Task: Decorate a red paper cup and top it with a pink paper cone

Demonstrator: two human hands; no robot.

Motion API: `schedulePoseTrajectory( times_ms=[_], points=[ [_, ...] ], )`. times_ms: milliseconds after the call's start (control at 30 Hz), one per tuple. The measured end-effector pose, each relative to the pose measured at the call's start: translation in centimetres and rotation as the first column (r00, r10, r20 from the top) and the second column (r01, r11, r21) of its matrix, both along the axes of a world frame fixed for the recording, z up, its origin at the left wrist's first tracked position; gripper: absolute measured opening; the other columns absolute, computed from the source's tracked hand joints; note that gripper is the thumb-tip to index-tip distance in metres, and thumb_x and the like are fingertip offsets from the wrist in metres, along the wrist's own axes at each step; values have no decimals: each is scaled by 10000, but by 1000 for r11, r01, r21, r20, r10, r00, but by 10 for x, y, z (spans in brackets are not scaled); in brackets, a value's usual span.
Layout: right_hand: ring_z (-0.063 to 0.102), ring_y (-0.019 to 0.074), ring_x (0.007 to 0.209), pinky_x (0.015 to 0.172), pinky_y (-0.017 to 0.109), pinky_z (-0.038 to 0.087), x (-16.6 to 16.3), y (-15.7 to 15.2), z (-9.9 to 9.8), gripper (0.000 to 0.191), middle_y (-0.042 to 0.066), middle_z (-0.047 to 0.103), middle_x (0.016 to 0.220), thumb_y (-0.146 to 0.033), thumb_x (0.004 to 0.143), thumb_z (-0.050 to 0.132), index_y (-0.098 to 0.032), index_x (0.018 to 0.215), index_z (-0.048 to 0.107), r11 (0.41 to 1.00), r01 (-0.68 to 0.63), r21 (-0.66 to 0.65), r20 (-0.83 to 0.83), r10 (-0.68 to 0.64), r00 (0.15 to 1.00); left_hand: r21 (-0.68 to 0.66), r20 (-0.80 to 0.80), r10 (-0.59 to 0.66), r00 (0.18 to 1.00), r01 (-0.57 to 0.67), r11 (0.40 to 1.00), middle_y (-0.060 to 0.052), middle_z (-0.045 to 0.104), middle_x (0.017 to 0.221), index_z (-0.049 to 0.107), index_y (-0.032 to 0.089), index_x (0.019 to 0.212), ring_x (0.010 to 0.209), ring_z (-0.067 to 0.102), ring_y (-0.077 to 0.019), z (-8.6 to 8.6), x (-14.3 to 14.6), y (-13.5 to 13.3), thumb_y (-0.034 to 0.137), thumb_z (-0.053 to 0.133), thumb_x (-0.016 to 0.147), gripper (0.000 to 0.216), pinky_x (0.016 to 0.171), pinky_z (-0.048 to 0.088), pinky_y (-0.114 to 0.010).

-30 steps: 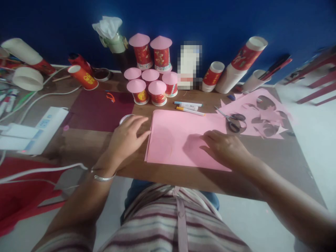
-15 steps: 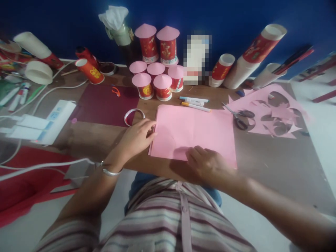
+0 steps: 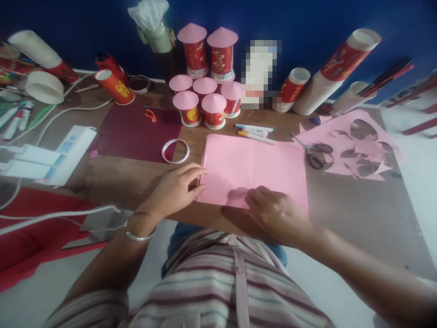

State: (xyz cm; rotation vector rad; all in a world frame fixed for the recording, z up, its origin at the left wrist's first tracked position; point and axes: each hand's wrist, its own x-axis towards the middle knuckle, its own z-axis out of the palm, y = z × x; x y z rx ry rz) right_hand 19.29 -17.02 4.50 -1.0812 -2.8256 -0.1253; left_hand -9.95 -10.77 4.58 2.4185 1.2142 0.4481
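Observation:
A pink sheet [image 3: 262, 166] lies flat on the wooden table [image 3: 358, 214] in front of me. A pink paper circle [image 3: 215, 189] rests on its near left corner. My left hand [image 3: 175, 189] pinches the circle's left edge between thumb and fingers. My right hand [image 3: 276, 214] is at the sheet's near edge, just right of the circle, with its fingers curled onto the paper. A silver bangle [image 3: 138, 234] sits on my left wrist.
A tape ring [image 3: 175, 151] lies left of the sheet on a dark red sheet [image 3: 133, 136]. Markers [image 3: 256, 132], scissors [image 3: 316, 155] and cut pink scrap [image 3: 355, 146] are behind and to the right. Cone-lidded cups [image 3: 205, 107] stand at the back. A power strip [image 3: 54, 159] and cables are on the left.
My left hand came off the tape ring to the sheet's left corner and now pinches a pink circle. My right hand slid from mid-sheet to its near edge.

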Motion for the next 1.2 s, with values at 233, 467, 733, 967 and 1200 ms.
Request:
schedulePoseTrajectory(
  times_ms=[233, 467, 733, 967, 1200],
  points=[
    [471, 197, 677, 490, 323, 271, 0, -1, 1, 155, 75, 596, 741, -31, 860, 588, -148, 787, 658, 1000, -14, 20, 0, 14, 1000, -30, -31, -35, 999, 35, 999, -74, 707, 1220, 629, 224, 1244, 1113, 692, -218, -5, 0, -3, 293, 605, 984, 270, 974, 553, -364],
    [468, 193, 682, 495, 317, 265, 2, -1, 3, 160, 76, 599, 750, -19, 853, 585, -145, 785, 658, 1000, -10, 14, -2, 10, 1000, -31, -45, -29, 999, 28, 999, -81, 706, 1239, 637, 225, 1258, 1136, 686, -229, -4, 0, -3, 297, 601, 981, 288, 993, 561, -391],
    [468, 198, 705, 485, 316, 264, 1, -3, -1, 189, 88, 606, 765, -1, 851, 552, -139, 793, 667, 999, -16, 34, -9, 16, 1000, -19, -58, -37, 998, 36, 999, -79, 705, 1256, 631, 230, 1249, 1171, 682, -236, -6, -5, -7, 288, 615, 976, 279, 1004, 563, -399],
    [495, 194, 705, 488, 320, 284, 3, -2, 1, 163, 82, 616, 774, -17, 862, 568, -133, 811, 670, 1000, -1, -20, -21, 0, 1000, 13, -74, -37, 997, 38, 999, -69, 705, 1260, 619, 236, 1255, 1149, 689, -229, -5, -4, -12, 289, 626, 973, 287, 977, 562, -380],
    [517, 189, 735, 508, 316, 303, 7, -1, 2, 156, 83, 635, 811, -29, 875, 570, -148, 832, 661, 998, 3, -57, -2, -3, 1000, 130, -115, -67, 991, 82, 988, -91, 718, 1176, 654, 212, 1187, 1069, 668, -265, -1, 4, -18, 350, 690, 938, 286, 944, 540, -425]
  ],
)
